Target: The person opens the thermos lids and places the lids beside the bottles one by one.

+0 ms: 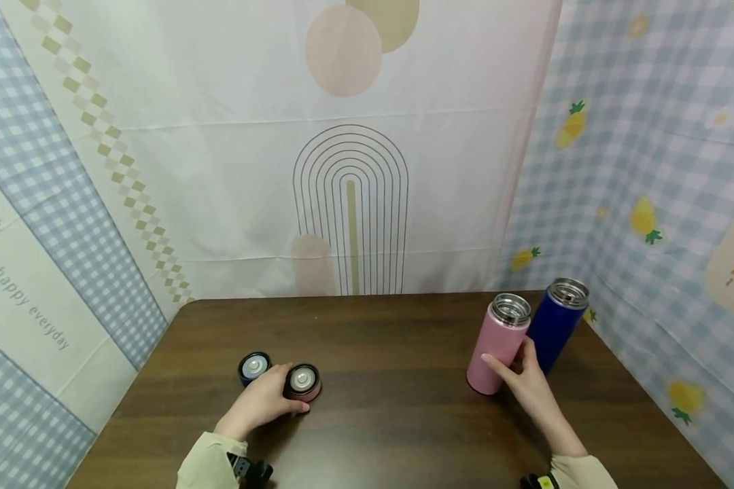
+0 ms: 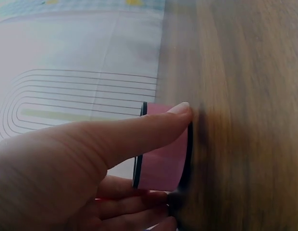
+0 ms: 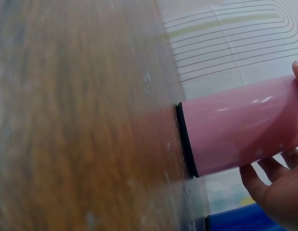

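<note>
My left hand (image 1: 266, 399) pinches a pink lid (image 1: 303, 381) between thumb and fingers; its black rim and silver inner side face up. In the left wrist view the thumb lies along the pink side wall (image 2: 163, 166) of this lid, just at the tabletop. Beside that hand is a dark blue lid (image 1: 255, 366), also inner side up and partly covered by the fingers. My right hand (image 1: 529, 386) grips a pink bottle (image 1: 495, 353), upright and uncapped with a steel mouth. Right behind it stands an uncapped blue bottle (image 1: 553, 329), partly hidden.
The brown wooden table (image 1: 379, 435) carries the lids at left and the bottles at right. A white patterned cloth (image 1: 238, 204) hangs along the back edge. Blue checked cloth (image 1: 636, 285) runs close by the right side, near the blue bottle.
</note>
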`<action>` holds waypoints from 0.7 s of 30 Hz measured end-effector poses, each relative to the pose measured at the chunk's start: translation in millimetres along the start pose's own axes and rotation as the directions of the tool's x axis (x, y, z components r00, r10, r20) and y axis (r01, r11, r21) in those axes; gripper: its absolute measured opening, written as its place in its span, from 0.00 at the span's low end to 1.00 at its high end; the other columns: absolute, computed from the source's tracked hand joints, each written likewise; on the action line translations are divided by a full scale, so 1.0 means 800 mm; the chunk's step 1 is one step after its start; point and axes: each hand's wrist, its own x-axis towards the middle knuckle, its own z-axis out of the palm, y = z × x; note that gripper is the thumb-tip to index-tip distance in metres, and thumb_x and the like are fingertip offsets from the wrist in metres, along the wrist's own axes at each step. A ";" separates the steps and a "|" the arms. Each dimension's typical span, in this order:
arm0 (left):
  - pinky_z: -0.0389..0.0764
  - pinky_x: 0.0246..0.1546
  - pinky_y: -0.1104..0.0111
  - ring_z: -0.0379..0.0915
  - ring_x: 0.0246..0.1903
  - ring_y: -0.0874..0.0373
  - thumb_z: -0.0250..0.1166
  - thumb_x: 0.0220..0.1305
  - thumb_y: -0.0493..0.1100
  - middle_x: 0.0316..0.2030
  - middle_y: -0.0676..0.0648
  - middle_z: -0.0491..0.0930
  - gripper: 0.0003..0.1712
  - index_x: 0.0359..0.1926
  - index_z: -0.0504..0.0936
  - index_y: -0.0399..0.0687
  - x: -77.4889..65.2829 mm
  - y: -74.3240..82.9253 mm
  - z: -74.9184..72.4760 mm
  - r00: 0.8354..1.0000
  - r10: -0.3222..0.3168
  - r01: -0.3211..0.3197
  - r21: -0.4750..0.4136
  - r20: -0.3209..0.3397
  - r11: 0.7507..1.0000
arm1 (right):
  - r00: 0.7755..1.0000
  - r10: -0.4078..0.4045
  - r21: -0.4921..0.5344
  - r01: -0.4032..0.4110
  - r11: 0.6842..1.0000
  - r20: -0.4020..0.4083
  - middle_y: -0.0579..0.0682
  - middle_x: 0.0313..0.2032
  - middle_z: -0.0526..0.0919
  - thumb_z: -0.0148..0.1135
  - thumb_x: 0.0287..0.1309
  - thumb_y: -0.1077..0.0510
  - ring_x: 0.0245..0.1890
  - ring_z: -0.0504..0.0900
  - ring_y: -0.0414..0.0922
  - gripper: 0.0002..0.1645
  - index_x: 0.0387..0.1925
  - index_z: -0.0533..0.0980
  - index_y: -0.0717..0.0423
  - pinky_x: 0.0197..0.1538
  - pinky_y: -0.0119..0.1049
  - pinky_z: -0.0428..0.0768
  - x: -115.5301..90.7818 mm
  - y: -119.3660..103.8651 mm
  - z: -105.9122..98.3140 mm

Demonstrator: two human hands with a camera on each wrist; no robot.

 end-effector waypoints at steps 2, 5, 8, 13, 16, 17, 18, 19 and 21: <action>0.73 0.58 0.45 0.73 0.58 0.36 0.83 0.45 0.53 0.57 0.30 0.76 0.52 0.63 0.72 0.25 -0.001 0.001 -0.001 1.000 -0.002 0.002 -0.001 -0.004 1.000 | 1.000 -0.002 0.003 0.002 1.000 0.004 0.63 0.62 0.70 0.66 0.67 0.53 0.49 0.71 0.25 0.44 0.71 0.50 0.60 0.50 0.18 0.70 -0.001 0.000 -0.001; 0.73 0.58 0.45 0.73 0.58 0.36 0.82 0.46 0.54 0.57 0.29 0.76 0.52 0.63 0.72 0.25 -0.002 0.001 -0.001 1.000 0.007 -0.007 -0.007 -0.008 1.000 | 1.000 0.000 0.005 0.000 1.000 -0.001 0.62 0.62 0.70 0.66 0.67 0.52 0.49 0.71 0.25 0.43 0.70 0.51 0.59 0.50 0.18 0.70 -0.004 0.000 -0.002; 0.72 0.59 0.45 0.72 0.59 0.35 0.82 0.46 0.55 0.58 0.29 0.75 0.53 0.64 0.71 0.24 -0.003 -0.001 -0.001 1.000 0.014 -0.014 -0.026 -0.003 1.000 | 1.000 0.000 0.001 0.000 1.000 -0.003 0.61 0.61 0.70 0.66 0.67 0.53 0.49 0.72 0.24 0.42 0.70 0.51 0.58 0.49 0.17 0.70 -0.006 0.001 -0.002; 0.71 0.61 0.46 0.71 0.62 0.37 0.80 0.50 0.57 0.61 0.31 0.74 0.55 0.68 0.67 0.25 -0.005 -0.009 -0.006 1.000 0.003 -0.003 -0.099 0.000 0.995 | 1.000 -0.027 -0.012 0.027 1.000 0.005 0.64 0.61 0.71 0.67 0.66 0.53 0.50 0.71 0.25 0.43 0.69 0.51 0.60 0.51 0.19 0.72 -0.007 -0.005 -0.002; 0.72 0.60 0.45 0.71 0.61 0.39 0.78 0.52 0.60 0.61 0.33 0.75 0.58 0.71 0.63 0.28 -0.012 -0.007 -0.018 1.000 0.000 0.000 -0.136 0.001 0.991 | 0.997 -0.069 -0.060 0.066 0.996 -0.039 0.64 0.63 0.70 0.68 0.65 0.54 0.52 0.68 0.25 0.46 0.73 0.51 0.59 0.52 0.20 0.71 -0.010 -0.018 -0.009; 0.72 0.59 0.45 0.72 0.61 0.38 0.77 0.53 0.61 0.62 0.33 0.75 0.58 0.72 0.62 0.30 -0.016 -0.004 -0.024 1.000 0.002 -0.002 -0.142 0.000 0.990 | 0.993 -0.092 -0.069 0.087 0.994 -0.072 0.64 0.64 0.69 0.69 0.64 0.55 0.53 0.68 0.25 0.47 0.74 0.52 0.59 0.52 0.20 0.70 -0.011 -0.024 -0.013; 0.72 0.59 0.44 0.72 0.61 0.38 0.76 0.54 0.62 0.62 0.34 0.75 0.58 0.73 0.61 0.31 -0.019 0.000 -0.032 1.000 0.008 -0.009 -0.141 -0.007 0.990 | 0.986 -0.123 -0.067 0.116 0.991 -0.114 0.63 0.64 0.70 0.69 0.64 0.58 0.54 0.68 0.26 0.46 0.74 0.53 0.58 0.53 0.20 0.70 -0.014 -0.031 -0.017; 0.72 0.60 0.43 0.70 0.62 0.37 0.75 0.55 0.63 0.62 0.34 0.74 0.57 0.73 0.61 0.33 -0.023 0.005 -0.040 1.000 0.017 -0.020 -0.136 -0.020 0.991 | 0.972 -0.162 -0.061 0.154 0.986 -0.168 0.63 0.65 0.70 0.69 0.62 0.61 0.55 0.68 0.28 0.46 0.75 0.54 0.58 0.53 0.21 0.70 -0.015 -0.040 -0.021; 0.71 0.60 0.42 0.69 0.63 0.37 0.73 0.57 0.63 0.63 0.35 0.73 0.55 0.74 0.62 0.37 -0.028 0.017 -0.057 0.995 0.064 -0.072 -0.111 -0.075 0.991 | 0.917 -0.269 -0.041 0.269 0.962 -0.294 0.60 0.64 0.72 0.70 0.59 0.67 0.57 0.71 0.31 0.44 0.73 0.59 0.59 0.54 0.22 0.70 -0.018 -0.061 -0.029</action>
